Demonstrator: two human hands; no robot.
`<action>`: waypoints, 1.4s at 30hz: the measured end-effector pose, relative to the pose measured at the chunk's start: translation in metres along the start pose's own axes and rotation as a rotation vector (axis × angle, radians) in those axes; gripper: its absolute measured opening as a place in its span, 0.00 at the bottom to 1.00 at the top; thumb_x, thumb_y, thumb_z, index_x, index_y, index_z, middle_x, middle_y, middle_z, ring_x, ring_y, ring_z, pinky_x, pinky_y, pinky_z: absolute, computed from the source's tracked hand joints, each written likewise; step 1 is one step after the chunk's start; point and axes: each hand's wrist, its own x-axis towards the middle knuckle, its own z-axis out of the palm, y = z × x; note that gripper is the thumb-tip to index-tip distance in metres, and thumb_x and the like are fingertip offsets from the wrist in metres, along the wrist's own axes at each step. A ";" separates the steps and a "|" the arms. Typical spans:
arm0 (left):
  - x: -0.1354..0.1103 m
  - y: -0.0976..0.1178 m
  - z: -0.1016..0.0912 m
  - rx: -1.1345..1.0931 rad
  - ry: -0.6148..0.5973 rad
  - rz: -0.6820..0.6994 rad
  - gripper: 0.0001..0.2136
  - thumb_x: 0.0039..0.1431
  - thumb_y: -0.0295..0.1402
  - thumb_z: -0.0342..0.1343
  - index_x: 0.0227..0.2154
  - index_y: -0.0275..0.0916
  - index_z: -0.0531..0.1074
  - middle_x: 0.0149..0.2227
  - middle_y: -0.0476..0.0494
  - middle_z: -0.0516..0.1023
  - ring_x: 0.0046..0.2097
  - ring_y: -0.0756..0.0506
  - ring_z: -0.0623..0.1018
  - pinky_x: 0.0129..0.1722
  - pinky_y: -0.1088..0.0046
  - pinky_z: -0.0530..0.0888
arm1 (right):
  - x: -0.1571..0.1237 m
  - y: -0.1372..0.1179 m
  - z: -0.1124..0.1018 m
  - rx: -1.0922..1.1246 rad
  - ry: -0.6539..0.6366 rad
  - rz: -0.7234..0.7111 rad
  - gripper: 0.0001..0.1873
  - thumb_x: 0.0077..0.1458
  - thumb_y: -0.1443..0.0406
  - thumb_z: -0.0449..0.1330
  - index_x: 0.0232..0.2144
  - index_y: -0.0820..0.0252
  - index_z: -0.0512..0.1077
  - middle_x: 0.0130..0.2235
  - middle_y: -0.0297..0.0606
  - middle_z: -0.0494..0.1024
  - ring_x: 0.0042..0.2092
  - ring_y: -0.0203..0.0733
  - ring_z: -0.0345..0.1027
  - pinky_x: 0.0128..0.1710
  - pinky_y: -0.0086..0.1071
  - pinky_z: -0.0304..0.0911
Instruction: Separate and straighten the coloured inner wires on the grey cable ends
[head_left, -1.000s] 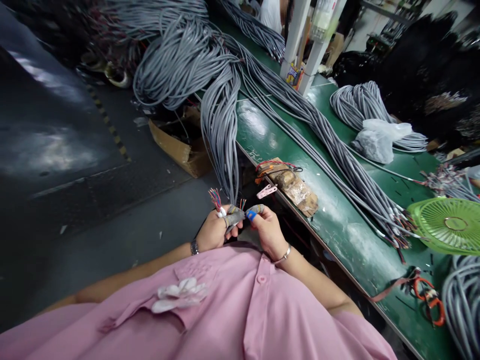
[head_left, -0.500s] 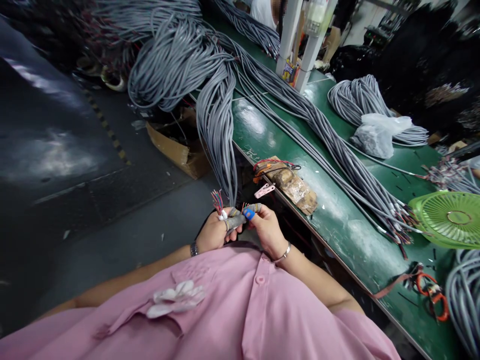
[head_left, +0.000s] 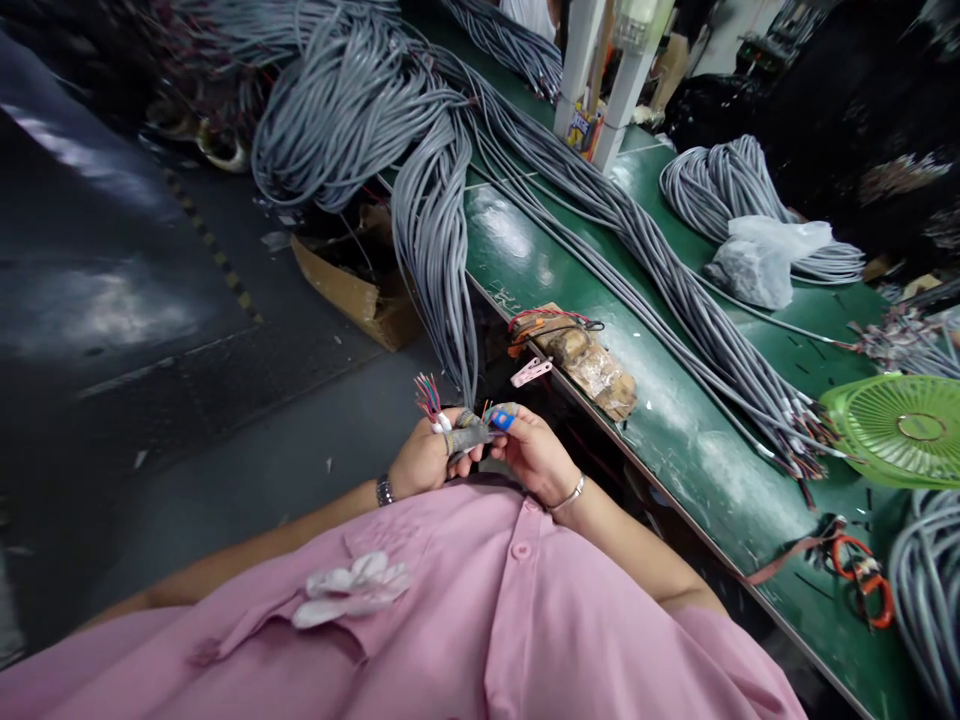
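My left hand (head_left: 427, 458) is closed around the ends of grey cables, with finger covers on some fingers. A fan of thin coloured wires (head_left: 428, 398) sticks up past its knuckles, above white cable ends. Beside it, touching, my right hand (head_left: 536, 452) pinches at thin wires (head_left: 486, 411) that rise between the two hands; a blue wrap covers its thumb. The grey cable bundle (head_left: 442, 270) hangs from the table edge down to my hands. Fingers hide exactly which wires lie in the right pinch.
A green table (head_left: 705, 440) runs diagonally on my right. On it lie long grey cables (head_left: 637, 240), a taped cardboard piece (head_left: 592, 365), a pink clip (head_left: 531, 372), orange-handled scissors (head_left: 862, 575) and a green fan (head_left: 900, 428). A cardboard box (head_left: 367, 310) stands below the table.
Both hands stay together at the cable ends. The fingers have shifted slightly, and the right thumb has turned a little. The coloured wires lean a bit further left.
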 end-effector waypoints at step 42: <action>0.005 0.003 0.006 0.024 0.153 0.042 0.09 0.49 0.36 0.58 0.22 0.35 0.70 0.17 0.50 0.72 0.15 0.54 0.66 0.13 0.79 0.56 | -0.001 0.005 0.003 -0.265 0.248 -0.275 0.14 0.44 0.57 0.66 0.26 0.61 0.71 0.22 0.27 0.68 0.23 0.29 0.56 0.22 0.26 0.57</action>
